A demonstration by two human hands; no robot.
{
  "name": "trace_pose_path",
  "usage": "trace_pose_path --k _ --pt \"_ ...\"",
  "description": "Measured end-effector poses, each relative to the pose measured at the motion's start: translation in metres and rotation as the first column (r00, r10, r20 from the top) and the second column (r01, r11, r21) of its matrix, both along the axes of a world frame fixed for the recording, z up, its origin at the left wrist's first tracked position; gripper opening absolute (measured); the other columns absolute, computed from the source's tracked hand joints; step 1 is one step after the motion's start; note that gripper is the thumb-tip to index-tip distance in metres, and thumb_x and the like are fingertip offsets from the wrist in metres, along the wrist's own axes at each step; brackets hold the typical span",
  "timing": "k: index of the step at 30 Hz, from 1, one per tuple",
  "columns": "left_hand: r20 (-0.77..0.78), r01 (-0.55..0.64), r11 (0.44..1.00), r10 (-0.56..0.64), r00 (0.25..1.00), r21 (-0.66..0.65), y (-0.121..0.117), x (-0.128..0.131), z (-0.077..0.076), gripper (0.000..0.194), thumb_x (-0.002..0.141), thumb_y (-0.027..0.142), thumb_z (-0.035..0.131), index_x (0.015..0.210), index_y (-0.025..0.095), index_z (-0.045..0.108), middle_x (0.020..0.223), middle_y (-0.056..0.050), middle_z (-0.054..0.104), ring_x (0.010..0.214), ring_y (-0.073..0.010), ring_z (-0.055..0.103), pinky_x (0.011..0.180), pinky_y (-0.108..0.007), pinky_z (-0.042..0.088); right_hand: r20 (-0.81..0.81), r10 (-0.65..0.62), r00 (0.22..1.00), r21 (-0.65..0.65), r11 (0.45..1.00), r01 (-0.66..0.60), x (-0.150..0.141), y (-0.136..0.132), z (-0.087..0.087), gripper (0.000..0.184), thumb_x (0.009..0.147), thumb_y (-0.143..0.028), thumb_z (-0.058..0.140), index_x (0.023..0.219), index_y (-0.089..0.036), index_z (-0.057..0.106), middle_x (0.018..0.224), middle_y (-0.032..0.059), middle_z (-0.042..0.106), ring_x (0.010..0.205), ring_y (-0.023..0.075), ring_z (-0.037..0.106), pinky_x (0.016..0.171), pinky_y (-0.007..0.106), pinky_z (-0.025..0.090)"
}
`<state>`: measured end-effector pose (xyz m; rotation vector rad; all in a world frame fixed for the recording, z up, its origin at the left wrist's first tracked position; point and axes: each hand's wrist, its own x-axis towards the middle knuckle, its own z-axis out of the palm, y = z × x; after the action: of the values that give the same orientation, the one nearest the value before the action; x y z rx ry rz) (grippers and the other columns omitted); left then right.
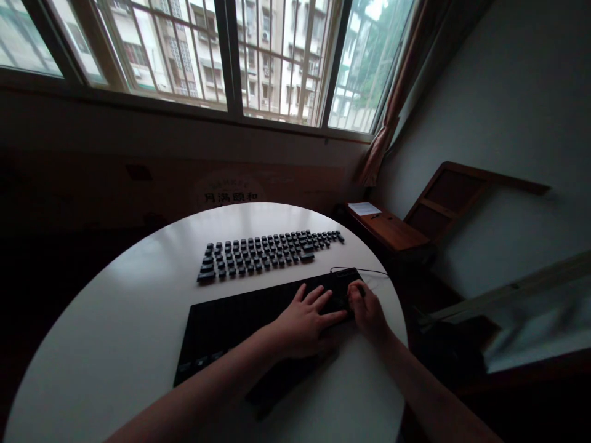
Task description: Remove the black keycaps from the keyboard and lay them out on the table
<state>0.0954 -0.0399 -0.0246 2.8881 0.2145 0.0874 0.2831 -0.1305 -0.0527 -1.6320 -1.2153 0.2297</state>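
Note:
A black keyboard [235, 320] lies on the round white table, with most of its keycaps off and a few left along its near left edge. My left hand [307, 320] rests on it, palm down with fingers spread. Over the keyboard's right end, my right hand [367, 311] is closed in a pinch; a small dark piece shows at its fingers, too dim to name. Beyond the keyboard, loose black keycaps [258, 255] are laid out in rows. My left forearm hides part of the keyboard's near side.
A thin cable [369, 271] runs from the keyboard over the right edge of the white table [101, 320]. To the right stands a wooden chair or bench [392, 231] with paper [364, 209] on it. A barred window [277, 61] is ahead.

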Motion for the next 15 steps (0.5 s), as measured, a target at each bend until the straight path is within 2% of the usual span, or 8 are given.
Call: trace_pose_path --k 3,6,8,10,12,15 --pt "-0.006 -0.013 1.000 0.013 1.000 -0.009 0.000 0.000 0.002 0.063 0.089 0.054 0.056 0.147 0.041 0.035 0.160 -0.007 0.022 0.146 -0.0389 0.016 0.111 -0.068 0.007 -0.210 -0.032 0.977 0.071 0.996 0.048 0.004 0.002 -0.004 0.032 0.097 -0.048 0.035 0.082 -0.023 0.046 0.059 -0.0056 0.043 0.048 0.0123 0.045 0.044 0.022 0.036" --pt "0.030 -0.041 0.995 0.044 0.999 -0.088 0.002 0.000 0.007 0.057 0.087 0.050 0.061 0.140 0.039 0.046 0.156 -0.006 0.033 0.144 -0.0370 0.024 0.112 -0.065 0.010 -0.232 0.005 0.973 0.084 0.996 0.015 0.003 0.001 -0.004 0.029 0.096 -0.047 0.039 0.081 -0.023 0.046 0.058 -0.0060 0.041 0.047 0.0118 0.042 0.043 0.021 0.034" --pt "0.102 -0.088 0.974 0.111 0.989 -0.207 0.005 0.002 0.010 0.039 0.090 0.045 0.058 0.128 0.033 0.060 0.143 -0.006 0.051 0.135 -0.0321 0.041 0.114 -0.060 0.016 -0.192 0.031 0.981 0.106 0.994 -0.010 0.000 -0.004 -0.002 0.027 0.096 -0.045 0.040 0.082 -0.023 0.048 0.058 -0.0053 0.043 0.048 0.0122 0.043 0.044 0.022 0.034" --pt "0.186 -0.148 0.929 0.221 0.957 -0.340 0.009 0.004 0.013 0.027 0.094 0.040 0.052 0.110 0.025 0.068 0.120 -0.006 0.067 0.115 -0.0253 0.058 0.110 -0.050 0.030 -0.112 0.072 0.991 0.150 0.987 -0.055 -0.005 -0.010 0.002 0.026 0.096 -0.042 0.039 0.082 -0.023 0.051 0.059 -0.0040 0.045 0.049 0.0129 0.044 0.045 0.023 0.035" --pt "0.244 -0.191 0.879 0.320 0.915 -0.437 0.011 0.005 0.014 0.027 0.095 0.039 0.050 0.098 0.020 0.069 0.100 -0.006 0.071 0.097 -0.0213 0.063 0.097 -0.040 0.043 0.031 0.143 0.989 0.181 0.973 -0.146 -0.011 -0.017 0.006 0.026 0.095 -0.040 0.039 0.081 -0.023 0.054 0.059 -0.0028 0.049 0.050 0.0136 0.046 0.048 0.025 0.037" --pt "0.285 -0.215 0.839 0.393 0.874 -0.499 0.013 0.006 0.014 0.026 0.092 0.040 0.054 0.093 0.018 0.068 0.094 -0.006 0.070 0.090 -0.0204 0.063 0.084 -0.032 0.047 0.243 0.249 0.938 0.156 0.944 -0.291 -0.019 -0.023 0.011 0.026 0.094 -0.037 0.040 0.079 -0.024 0.057 0.061 -0.0014 0.054 0.053 0.0148 0.051 0.055 0.027 0.041"
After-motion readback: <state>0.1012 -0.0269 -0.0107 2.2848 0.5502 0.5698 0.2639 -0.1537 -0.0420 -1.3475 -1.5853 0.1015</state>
